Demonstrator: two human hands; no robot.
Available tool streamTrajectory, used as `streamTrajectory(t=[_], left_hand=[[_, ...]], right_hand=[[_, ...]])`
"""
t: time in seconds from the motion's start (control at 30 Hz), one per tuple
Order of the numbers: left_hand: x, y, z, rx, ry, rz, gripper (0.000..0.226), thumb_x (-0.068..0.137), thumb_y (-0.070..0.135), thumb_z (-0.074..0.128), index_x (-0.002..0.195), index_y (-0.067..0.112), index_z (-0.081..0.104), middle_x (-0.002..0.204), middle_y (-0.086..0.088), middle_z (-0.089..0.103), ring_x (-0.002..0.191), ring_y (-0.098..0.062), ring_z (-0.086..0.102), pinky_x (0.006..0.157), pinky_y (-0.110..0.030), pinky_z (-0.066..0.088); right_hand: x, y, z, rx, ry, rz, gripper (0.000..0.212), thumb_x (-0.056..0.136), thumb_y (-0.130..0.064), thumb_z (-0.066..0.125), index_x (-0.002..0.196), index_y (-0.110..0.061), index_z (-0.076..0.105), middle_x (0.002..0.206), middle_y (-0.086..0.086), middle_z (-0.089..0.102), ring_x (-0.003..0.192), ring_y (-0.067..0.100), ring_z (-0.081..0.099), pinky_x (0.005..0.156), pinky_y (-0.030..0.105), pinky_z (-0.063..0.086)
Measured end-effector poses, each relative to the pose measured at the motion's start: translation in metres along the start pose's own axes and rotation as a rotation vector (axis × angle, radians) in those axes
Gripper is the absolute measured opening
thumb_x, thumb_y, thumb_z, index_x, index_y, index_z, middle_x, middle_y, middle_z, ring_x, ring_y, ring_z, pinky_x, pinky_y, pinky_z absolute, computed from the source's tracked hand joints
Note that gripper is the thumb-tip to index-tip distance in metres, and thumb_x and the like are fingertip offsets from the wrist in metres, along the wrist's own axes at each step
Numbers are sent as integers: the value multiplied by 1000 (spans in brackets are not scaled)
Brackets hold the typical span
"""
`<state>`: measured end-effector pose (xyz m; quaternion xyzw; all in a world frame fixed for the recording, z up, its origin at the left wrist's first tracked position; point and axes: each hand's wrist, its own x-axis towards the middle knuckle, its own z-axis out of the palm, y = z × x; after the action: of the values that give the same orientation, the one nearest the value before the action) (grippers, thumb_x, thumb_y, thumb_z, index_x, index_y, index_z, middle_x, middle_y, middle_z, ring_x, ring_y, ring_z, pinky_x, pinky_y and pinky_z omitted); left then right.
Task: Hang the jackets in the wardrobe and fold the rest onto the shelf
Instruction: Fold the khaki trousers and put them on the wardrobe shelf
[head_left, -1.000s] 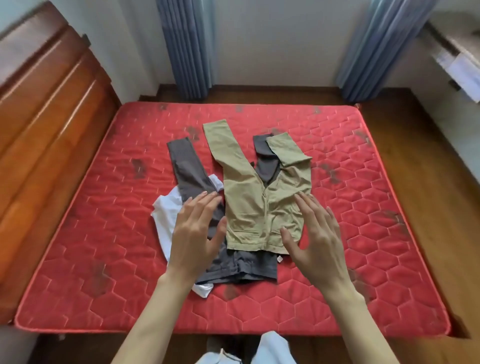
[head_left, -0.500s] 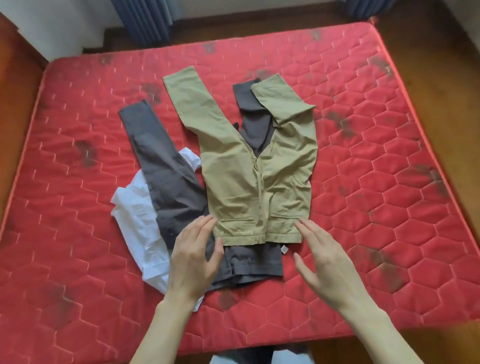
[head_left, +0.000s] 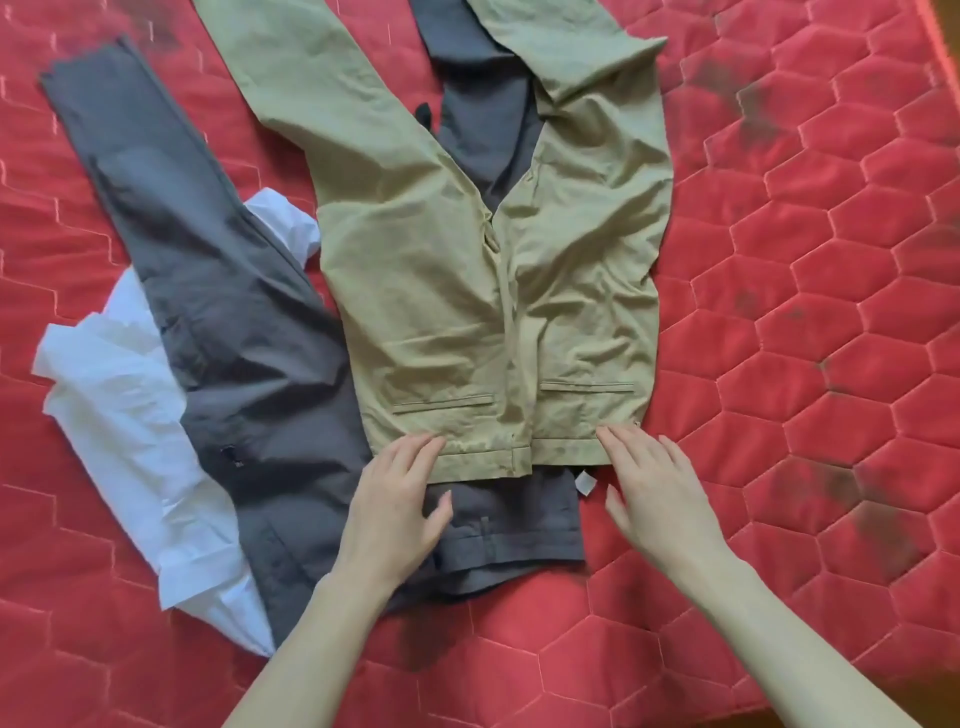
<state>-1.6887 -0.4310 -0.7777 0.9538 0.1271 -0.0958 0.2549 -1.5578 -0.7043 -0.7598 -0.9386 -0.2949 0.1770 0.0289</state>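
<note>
Khaki trousers (head_left: 467, 270) lie flat on the red mattress (head_left: 810, 322), waistband toward me, the right leg folded back on itself. Beneath them lie dark grey trousers (head_left: 234, 332), and under those a crumpled white shirt (head_left: 124, 431). My left hand (head_left: 397, 499) lies with straight fingers over the grey trousers, fingertips touching the left end of the khaki waistband. My right hand (head_left: 654, 483) reaches with straight fingers to the waistband's right corner, fingertips on its edge. Neither hand holds cloth.
The quilted red mattress carries dark stains, mostly at the right and near the front edge. A small white label (head_left: 587, 483) sticks out below the khaki waistband. Bare mattress lies to the right of the clothes.
The view has closed in and tilted down onto the clothes. Both hands have slid forward from hovering to touch the khaki waistband's two ends.
</note>
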Motion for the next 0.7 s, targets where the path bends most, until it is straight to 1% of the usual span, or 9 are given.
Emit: streamTrajectory(t=[0.13, 0.23, 0.27, 0.33, 0.4, 0.47, 0.53, 0.63, 0.7], left_hand=[[5, -18, 31, 90, -32, 19, 67, 76, 7, 79, 141, 9, 61, 144, -9, 58, 135, -30, 54, 110, -47, 48], [7, -26, 48, 231, 51, 50, 65, 70, -7, 67, 133, 8, 65, 139, -13, 60, 129, -34, 58, 109, -54, 46], [9, -28, 52, 275, 81, 65, 61, 72, -7, 61, 131, 7, 66, 137, -15, 61, 127, -35, 59, 108, -55, 46], [14, -31, 55, 348, 110, 90, 50, 80, -1, 49, 127, 6, 66, 131, -18, 62, 123, -37, 60, 102, -53, 49], [23, -30, 52, 420, 84, 59, 44, 86, 2, 44, 125, 4, 64, 123, -18, 62, 114, -39, 61, 93, -50, 52], [33, -26, 44, 473, 42, -6, 36, 89, 0, 48, 122, 5, 62, 112, -16, 61, 101, -38, 60, 82, -48, 52], [38, -23, 32, 501, 15, -18, 32, 88, -1, 57, 118, 7, 64, 106, -14, 61, 93, -36, 58, 76, -45, 50], [35, -26, 2, 542, -6, 78, 41, 78, -4, 71, 117, 6, 69, 104, -16, 63, 85, -37, 60, 69, -45, 51], [32, -30, -24, 548, -13, 136, 49, 67, -8, 77, 114, 5, 70, 100, -16, 64, 82, -38, 61, 66, -44, 51]], right_hand=[[14, 7, 41, -105, 5, 4, 69, 79, -15, 82, 144, -9, 60, 147, 10, 60, 136, 31, 57, 114, 50, 44], [21, 12, 58, -152, 48, 27, 62, 80, -3, 72, 141, -9, 60, 149, 14, 56, 135, 35, 56, 110, 49, 46], [23, 12, 61, -181, 72, 28, 56, 83, 0, 67, 138, -8, 60, 146, 15, 57, 131, 36, 58, 107, 48, 47], [32, 13, 61, -239, 101, 11, 44, 88, -3, 58, 131, -8, 61, 137, 16, 60, 120, 37, 61, 99, 47, 50], [44, 16, 57, -273, 84, -18, 36, 90, -4, 58, 126, -7, 62, 129, 17, 61, 110, 39, 62, 92, 47, 52], [52, 18, 49, -283, 35, -32, 33, 92, -3, 60, 125, -6, 62, 122, 18, 61, 103, 39, 61, 84, 48, 52], [57, 18, 38, -292, 6, -27, 30, 93, -3, 59, 123, -7, 61, 112, 15, 60, 97, 38, 60, 76, 47, 51], [57, 22, 10, -307, 32, -9, 22, 93, -1, 56, 113, -8, 63, 101, 13, 63, 91, 38, 61, 70, 47, 48], [53, 29, -16, -311, 73, -21, 23, 85, 3, 56, 104, -8, 64, 91, 13, 65, 85, 38, 62, 67, 47, 48]])
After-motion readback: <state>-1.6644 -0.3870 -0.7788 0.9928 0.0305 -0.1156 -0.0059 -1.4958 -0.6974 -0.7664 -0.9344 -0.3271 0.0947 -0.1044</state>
